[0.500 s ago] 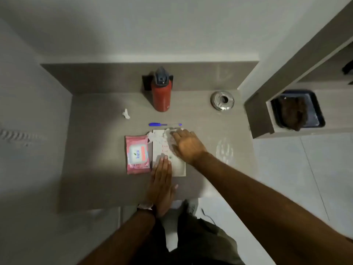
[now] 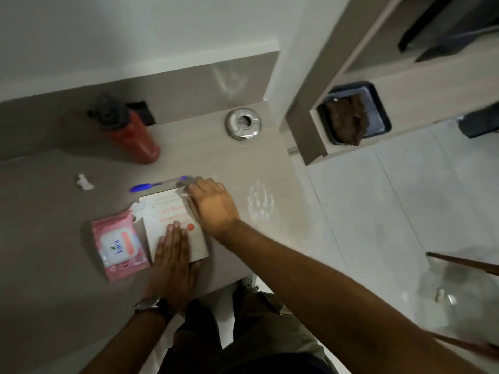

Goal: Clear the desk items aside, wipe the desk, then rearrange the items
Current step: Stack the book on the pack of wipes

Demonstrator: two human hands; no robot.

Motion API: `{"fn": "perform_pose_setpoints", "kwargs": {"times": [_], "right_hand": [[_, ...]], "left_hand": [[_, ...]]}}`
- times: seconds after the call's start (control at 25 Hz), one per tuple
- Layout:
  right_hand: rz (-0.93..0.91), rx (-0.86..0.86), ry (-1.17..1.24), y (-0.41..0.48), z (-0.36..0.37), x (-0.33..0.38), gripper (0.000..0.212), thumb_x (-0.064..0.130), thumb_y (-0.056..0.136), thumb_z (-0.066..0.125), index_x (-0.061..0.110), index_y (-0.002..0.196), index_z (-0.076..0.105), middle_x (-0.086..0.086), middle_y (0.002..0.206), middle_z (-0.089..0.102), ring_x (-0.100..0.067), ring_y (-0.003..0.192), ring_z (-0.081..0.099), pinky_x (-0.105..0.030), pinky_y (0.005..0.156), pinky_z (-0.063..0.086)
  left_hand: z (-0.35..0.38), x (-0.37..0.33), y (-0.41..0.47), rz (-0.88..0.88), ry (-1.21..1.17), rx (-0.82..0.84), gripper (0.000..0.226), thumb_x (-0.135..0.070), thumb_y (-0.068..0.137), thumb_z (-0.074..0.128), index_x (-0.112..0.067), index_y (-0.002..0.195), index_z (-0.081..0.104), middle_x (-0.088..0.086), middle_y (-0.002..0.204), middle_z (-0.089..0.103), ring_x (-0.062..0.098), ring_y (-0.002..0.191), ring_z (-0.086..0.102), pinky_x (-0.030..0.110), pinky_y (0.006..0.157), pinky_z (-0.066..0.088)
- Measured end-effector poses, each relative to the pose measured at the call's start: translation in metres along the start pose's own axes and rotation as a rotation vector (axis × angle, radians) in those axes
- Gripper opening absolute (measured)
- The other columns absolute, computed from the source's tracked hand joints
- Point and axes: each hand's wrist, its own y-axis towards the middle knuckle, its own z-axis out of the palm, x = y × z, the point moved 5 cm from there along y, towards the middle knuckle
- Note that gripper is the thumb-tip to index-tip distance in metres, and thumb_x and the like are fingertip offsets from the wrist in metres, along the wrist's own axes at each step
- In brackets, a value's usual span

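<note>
A: What has changed since half a second ago?

B: Mostly the view. The camera has tilted and swung right, so the desk (image 2: 67, 265) now runs on a slant and more floor shows. The items lie as they did.

A: And the hands?

B: The left hand (image 2: 172, 261) still presses flat on the near end of the white card (image 2: 172, 220), fingers straight and close together, holding nothing. The right hand (image 2: 213, 206) has slid a little toward the card's far right corner; its fingers curl down onto a wet wipe (image 2: 186, 194) there, though most of the wipe is hidden under them.

A: Where is everything else?

B: The pink wipes pack (image 2: 118, 245) lies touching the card's left edge, a white wipe poking from its top. The blue pen (image 2: 151, 185) lies just beyond the card, its tip near the right fingers. The red bottle (image 2: 132, 137) stands at the back, blurred. The metal ashtray (image 2: 243, 123) sits near the back right corner, and a small crumpled tissue (image 2: 84, 182) lies well left of the pen.
</note>
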Motion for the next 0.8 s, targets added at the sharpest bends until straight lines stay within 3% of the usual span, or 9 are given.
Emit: {"fn": "perform_pose_setpoints", "kwargs": {"times": [0.12, 0.28, 0.4, 0.6, 0.68, 0.8], "right_hand": [[0.266, -0.167, 0.033, -0.080, -0.058, -0.089, 0.018, 0.031, 0.104, 0.057, 0.022, 0.115, 0.068, -0.001, 0.107, 0.070, -0.022, 0.098, 0.059, -0.037, 0.090, 0.047], [0.929, -0.344, 0.130, -0.201, -0.115, -0.214, 0.019, 0.029, 0.108, 0.058, 0.017, 0.117, 0.069, -0.002, 0.111, 0.070, -0.023, 0.105, 0.061, -0.048, 0.093, 0.054], [1.267, -0.307, 0.234, -0.246, -0.112, -0.275, 0.027, 0.023, 0.108, 0.054, 0.007, 0.122, 0.070, -0.012, 0.117, 0.070, -0.031, 0.112, 0.064, -0.047, 0.099, 0.055], [1.469, 0.154, 0.382, -0.256, -0.067, -0.324, 0.033, 0.019, 0.107, 0.050, 0.005, 0.130, 0.070, -0.016, 0.134, 0.070, -0.034, 0.128, 0.063, -0.031, 0.106, 0.050], [1.558, 0.175, 0.536, -0.256, -0.050, -0.333, 0.038, 0.021, 0.106, 0.054, 0.008, 0.140, 0.065, -0.014, 0.141, 0.066, -0.031, 0.129, 0.062, -0.033, 0.112, 0.050], [1.657, 0.056, 0.805, -0.260, -0.026, -0.347, 0.040, 0.018, 0.106, 0.057, 0.009, 0.145, 0.061, -0.012, 0.132, 0.064, -0.023, 0.109, 0.056, -0.032, 0.110, 0.050]], "left_hand": [[0.001, 0.000, 0.001, 0.027, 0.065, 0.009, 0.083, -0.048, 0.096, 0.031, 0.002, 0.157, 0.006, 0.023, 0.167, -0.001, 0.038, 0.156, 0.003, 0.056, 0.125, 0.012], [0.013, 0.007, 0.001, 0.052, 0.095, -0.016, 0.085, -0.051, 0.094, 0.027, 0.003, 0.157, 0.007, 0.023, 0.167, 0.001, 0.040, 0.155, 0.005, 0.057, 0.125, 0.011], [0.024, 0.015, 0.001, 0.060, 0.151, -0.033, 0.088, -0.054, 0.092, 0.029, 0.003, 0.156, 0.008, 0.023, 0.167, 0.002, 0.041, 0.155, 0.006, 0.057, 0.125, 0.009], [0.037, 0.031, 0.006, 0.083, 0.205, -0.044, 0.093, -0.055, 0.089, 0.033, 0.004, 0.156, 0.009, 0.025, 0.166, 0.003, 0.044, 0.154, 0.006, 0.058, 0.125, 0.009], [0.047, 0.042, 0.006, 0.043, 0.210, -0.029, 0.094, -0.055, 0.086, 0.034, 0.000, 0.157, 0.007, 0.022, 0.167, 0.000, 0.041, 0.155, 0.003, 0.059, 0.124, 0.011], [0.061, 0.059, 0.009, 0.024, 0.204, 0.039, 0.097, -0.057, 0.083, 0.033, -0.003, 0.158, 0.002, 0.017, 0.168, -0.006, 0.038, 0.156, -0.002, 0.061, 0.123, 0.013]]}}
